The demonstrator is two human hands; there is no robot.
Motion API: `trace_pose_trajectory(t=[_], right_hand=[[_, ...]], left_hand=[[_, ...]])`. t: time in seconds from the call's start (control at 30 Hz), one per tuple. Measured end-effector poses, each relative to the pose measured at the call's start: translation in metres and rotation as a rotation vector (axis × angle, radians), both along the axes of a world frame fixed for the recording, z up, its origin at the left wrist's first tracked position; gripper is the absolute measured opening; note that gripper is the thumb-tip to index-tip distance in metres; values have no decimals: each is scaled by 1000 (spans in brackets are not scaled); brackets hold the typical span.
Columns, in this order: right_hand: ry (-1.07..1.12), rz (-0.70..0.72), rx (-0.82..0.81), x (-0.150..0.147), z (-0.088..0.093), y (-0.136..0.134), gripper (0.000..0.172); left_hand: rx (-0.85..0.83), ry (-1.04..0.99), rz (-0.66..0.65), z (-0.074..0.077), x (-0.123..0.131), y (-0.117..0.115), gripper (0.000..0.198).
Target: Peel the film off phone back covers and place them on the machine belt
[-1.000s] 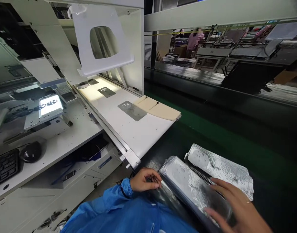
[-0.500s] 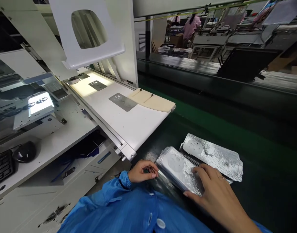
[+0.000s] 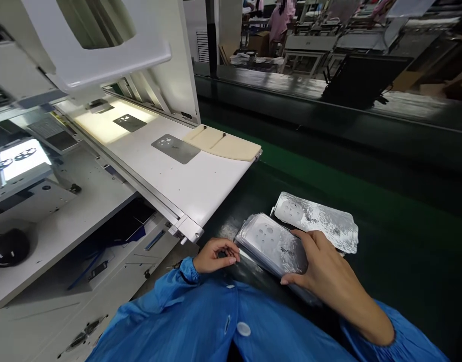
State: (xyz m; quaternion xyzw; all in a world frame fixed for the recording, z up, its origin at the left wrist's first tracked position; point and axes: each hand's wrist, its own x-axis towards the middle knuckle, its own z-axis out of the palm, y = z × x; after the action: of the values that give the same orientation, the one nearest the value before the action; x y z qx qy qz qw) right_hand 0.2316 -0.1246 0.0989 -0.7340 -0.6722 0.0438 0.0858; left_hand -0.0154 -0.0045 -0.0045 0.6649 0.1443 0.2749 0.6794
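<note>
My right hand grips the end of the top phone back panel on the near stack, thumb on one long edge and fingers on the other. The panel is silvery, with a wrinkled clear film and a cluster of round holes at its left end. Whether it is lifted off the stack, I cannot tell. My left hand hovers by the stack's left corner, holding nothing, fingers loosely curled and thumb apart. Just behind lies a second stack of film-covered phone back panels.
A white conveyor belt carries flat grey panels under a lit machine. A cream guide plate sits along its far edge. Below runs a dark green belt. A black mouse is at left; a person in pink is far back.
The view has shifted, so the machine sits further left. My right hand has closed round the top panel's edges, and the panel's holes show more sharply. My left hand keeps its loose curl.
</note>
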Motion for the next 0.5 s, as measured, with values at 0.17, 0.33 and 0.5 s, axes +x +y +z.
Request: trace_pose_trajectory(t=[0.17, 0.33, 0.5], right_hand=[[183, -22, -100, 6, 10, 0, 52], [298, 117, -53, 9, 43, -4, 31], [25, 407, 270, -11, 78, -7, 24]], left_hand=[[-16, 24, -11, 1, -3, 0, 30], [-106, -132, 19, -5, -3, -3, 30], [-169, -381, 181, -7, -1, -9, 54]])
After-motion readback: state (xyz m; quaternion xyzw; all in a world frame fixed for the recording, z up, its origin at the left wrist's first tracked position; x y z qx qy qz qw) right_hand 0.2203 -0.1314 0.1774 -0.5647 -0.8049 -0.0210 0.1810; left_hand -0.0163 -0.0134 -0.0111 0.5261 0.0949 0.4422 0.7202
